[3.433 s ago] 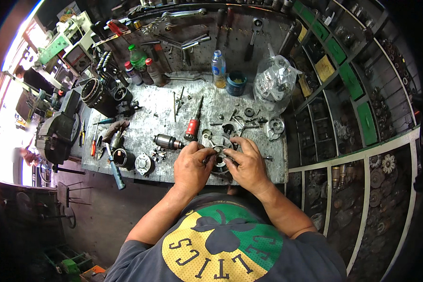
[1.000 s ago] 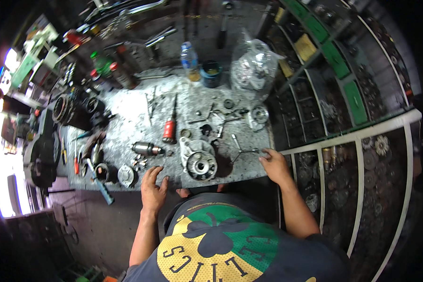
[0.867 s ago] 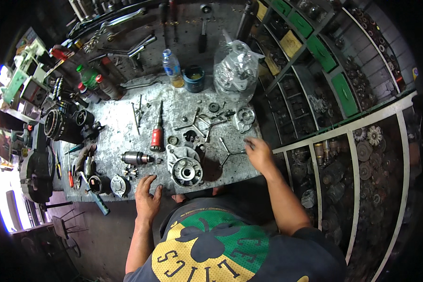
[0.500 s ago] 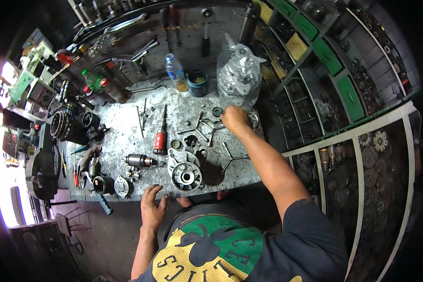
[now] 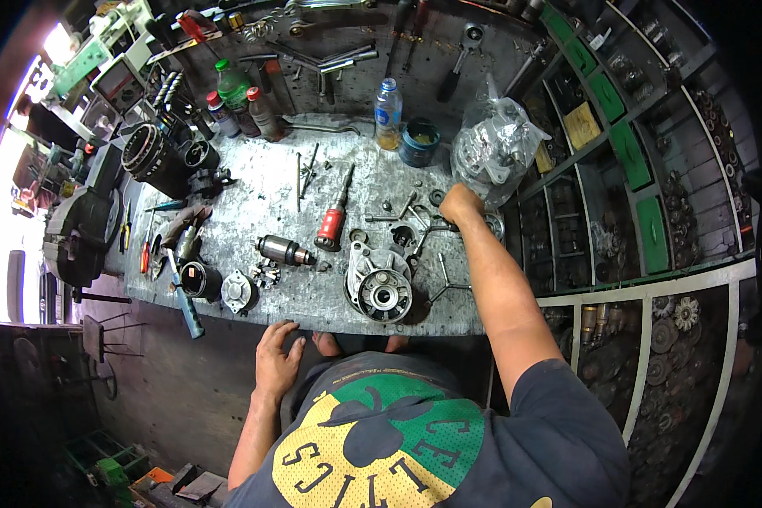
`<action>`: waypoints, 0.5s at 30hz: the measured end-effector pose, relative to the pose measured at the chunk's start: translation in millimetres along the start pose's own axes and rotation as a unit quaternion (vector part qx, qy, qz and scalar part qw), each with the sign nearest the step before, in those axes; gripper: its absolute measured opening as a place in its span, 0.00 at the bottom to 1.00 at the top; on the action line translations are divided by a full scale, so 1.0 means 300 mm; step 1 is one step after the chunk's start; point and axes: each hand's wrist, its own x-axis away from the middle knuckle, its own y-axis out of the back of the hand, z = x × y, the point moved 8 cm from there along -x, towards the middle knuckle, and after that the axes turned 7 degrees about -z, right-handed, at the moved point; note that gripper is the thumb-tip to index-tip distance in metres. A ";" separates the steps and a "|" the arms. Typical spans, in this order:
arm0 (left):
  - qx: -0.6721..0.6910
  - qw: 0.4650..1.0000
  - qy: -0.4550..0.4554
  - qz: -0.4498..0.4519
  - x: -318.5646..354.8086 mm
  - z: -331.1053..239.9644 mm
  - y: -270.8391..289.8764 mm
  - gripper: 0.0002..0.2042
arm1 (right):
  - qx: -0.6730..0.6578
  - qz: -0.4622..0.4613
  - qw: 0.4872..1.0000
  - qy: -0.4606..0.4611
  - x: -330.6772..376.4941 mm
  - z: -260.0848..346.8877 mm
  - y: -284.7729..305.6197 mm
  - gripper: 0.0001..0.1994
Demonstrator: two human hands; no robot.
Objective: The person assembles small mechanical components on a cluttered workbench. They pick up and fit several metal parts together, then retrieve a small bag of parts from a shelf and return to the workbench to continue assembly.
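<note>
My right hand point(image 5: 463, 206) is closed at the bench's far right, just in front of a clear plastic bag point(image 5: 497, 148) of metal parts. What its fingers hold, if anything, is hidden. Next to it lie a small dark ring point(image 5: 437, 197) and a three-armed wrench point(image 5: 416, 227), one arm of which reaches toward the hand. My left hand point(image 5: 278, 360) holds nothing, fingers apart, by the bench's front edge. Between the hands sit a cast metal housing point(image 5: 381, 284) with a round bore, a motor armature point(image 5: 285, 250) and a red tool with a long metal shaft point(image 5: 332, 223).
A second three-armed wrench point(image 5: 445, 282) lies near the right edge. Farther left are a round end cover point(image 5: 239, 292), a hammer point(image 5: 186, 305) overhanging the front edge and a dark motor body point(image 5: 152, 161). A bottle point(image 5: 388, 118) and a tin point(image 5: 419, 144) stand behind; shelves point(image 5: 601, 229) flank the right.
The view has shifted, so the bench and its parts appear farther right and higher. My right hand stays near the bag and ring; my left hand remains by the front edge.
</note>
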 end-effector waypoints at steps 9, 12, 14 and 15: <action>0.046 0.993 -0.104 -0.022 -0.099 -0.222 0.083 0.18 | -0.398 -0.060 0.907 0.129 0.296 0.027 0.223 0.08; 0.086 0.971 -0.218 -0.041 -0.115 -0.434 0.130 0.23 | -0.532 0.066 0.817 0.213 0.687 0.113 0.320 0.04; 0.134 0.948 -0.288 -0.024 -0.135 -0.567 0.125 0.23 | -0.577 0.193 0.759 0.230 0.906 0.201 0.319 0.05; 0.139 0.930 -0.338 -0.029 -0.142 -0.629 0.123 0.21 | -0.601 0.248 0.719 0.244 0.986 0.249 0.319 0.07</action>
